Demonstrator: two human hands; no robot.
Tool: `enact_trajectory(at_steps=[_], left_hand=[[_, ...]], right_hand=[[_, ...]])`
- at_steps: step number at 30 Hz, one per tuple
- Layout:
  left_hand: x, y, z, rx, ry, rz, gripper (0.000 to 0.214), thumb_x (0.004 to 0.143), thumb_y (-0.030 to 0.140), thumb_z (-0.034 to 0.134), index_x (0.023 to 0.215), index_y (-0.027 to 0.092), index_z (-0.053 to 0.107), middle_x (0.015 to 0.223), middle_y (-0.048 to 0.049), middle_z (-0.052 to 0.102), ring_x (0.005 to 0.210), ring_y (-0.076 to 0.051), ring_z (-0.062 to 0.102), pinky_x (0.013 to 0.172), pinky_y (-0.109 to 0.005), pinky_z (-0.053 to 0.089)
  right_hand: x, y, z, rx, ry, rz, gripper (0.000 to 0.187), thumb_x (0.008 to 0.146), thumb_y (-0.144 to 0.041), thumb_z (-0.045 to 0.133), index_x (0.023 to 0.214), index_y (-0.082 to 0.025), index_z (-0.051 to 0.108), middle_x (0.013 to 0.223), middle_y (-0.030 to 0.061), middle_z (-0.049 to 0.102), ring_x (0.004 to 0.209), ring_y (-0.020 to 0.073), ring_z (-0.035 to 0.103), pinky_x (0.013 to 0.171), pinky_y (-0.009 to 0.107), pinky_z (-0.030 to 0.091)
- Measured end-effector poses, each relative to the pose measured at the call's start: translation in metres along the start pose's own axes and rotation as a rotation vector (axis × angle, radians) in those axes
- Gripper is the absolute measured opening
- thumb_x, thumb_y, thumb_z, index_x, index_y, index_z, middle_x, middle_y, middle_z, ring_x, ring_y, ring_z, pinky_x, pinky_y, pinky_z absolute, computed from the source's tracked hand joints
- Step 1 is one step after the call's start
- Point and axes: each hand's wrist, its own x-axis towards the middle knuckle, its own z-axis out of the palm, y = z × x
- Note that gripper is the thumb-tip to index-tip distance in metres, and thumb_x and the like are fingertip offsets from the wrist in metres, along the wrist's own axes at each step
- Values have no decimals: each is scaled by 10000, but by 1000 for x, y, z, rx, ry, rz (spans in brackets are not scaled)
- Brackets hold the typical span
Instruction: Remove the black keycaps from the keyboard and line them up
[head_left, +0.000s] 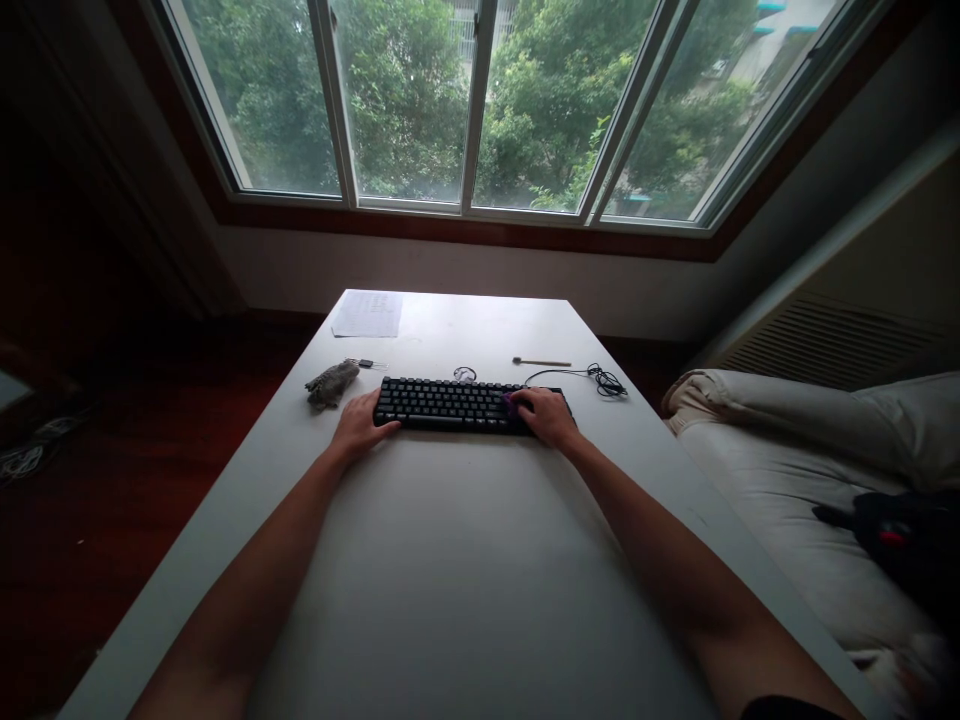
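Observation:
A black keyboard lies across the middle of a white table. My left hand rests at the keyboard's left end, fingers curled against its edge and gripping it. My right hand lies over the keyboard's right end, closed on a small purple thing pressed to the keys; I cannot make out what it is.
A grey crumpled cloth and a small metal tool lie left of the keyboard. A sheet of paper lies at the far left; a thin brush and a black cable lie behind. A bed stands right.

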Motion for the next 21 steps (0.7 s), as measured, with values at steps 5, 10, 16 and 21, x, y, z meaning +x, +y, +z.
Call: enact_trajectory(at_steps=[5, 10, 16, 21], left_hand=[[-1, 2, 0, 12, 4, -18, 806, 811, 593, 645, 1478, 195, 431, 1425, -129, 555, 1297, -349, 504, 1120, -480, 369], [-2, 5, -1, 13, 0, -11, 790, 818, 581, 644, 1474, 194, 435, 1413, -134, 563, 1289, -348, 510, 1114, -477, 375], [-1, 5, -2, 13, 3, -2, 776, 820, 579, 643, 1466, 196, 446, 1415, -132, 562, 1290, -349, 507, 1113, -476, 374], [-1, 7, -2, 12, 0, -17, 780, 810, 585, 647, 1459, 195, 456, 1427, -129, 553, 1303, -350, 496, 1127, -475, 360]], right_hand=[[-20, 56, -13, -68, 61, 163, 267, 878, -259, 567, 1086, -250, 735, 1017, 63, 702, 964, 234, 594, 870, 373, 399], [-37, 81, -19, -81, 153, 286, 281, 881, -261, 534, 1080, -219, 728, 1032, 90, 693, 953, 240, 565, 854, 390, 387], [-47, 81, -23, -240, 296, 331, 270, 900, -259, 511, 1035, -192, 735, 992, 116, 650, 943, 257, 523, 809, 402, 365], [-49, 69, -21, -305, 389, 279, 268, 892, -229, 489, 954, -177, 744, 994, 122, 599, 976, 272, 509, 837, 399, 398]])
